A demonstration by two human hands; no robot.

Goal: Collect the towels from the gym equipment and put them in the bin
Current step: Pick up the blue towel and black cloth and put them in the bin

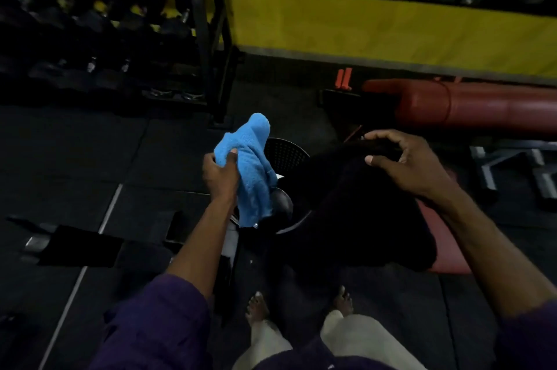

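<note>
Our left hand (220, 172) squeezes the blue towel (251, 170) tight, and it hangs right over the round black bin (286, 152) on the dark floor. Our right hand (404, 164) pinches the top of a big dark towel (355, 213) that droops beside the bin, in front of the red bench (482, 107). We think both towels are soft, light and floppy, so a bunched handful near the top should hold them best

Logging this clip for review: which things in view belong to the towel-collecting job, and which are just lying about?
Part of the job:
- blue towel, in the left hand grip
- dark towel, held by the right hand
- black mesh bin, below both towels

Just lying about:
- red bench
- dumbbell rack
- yellow wall band
</note>
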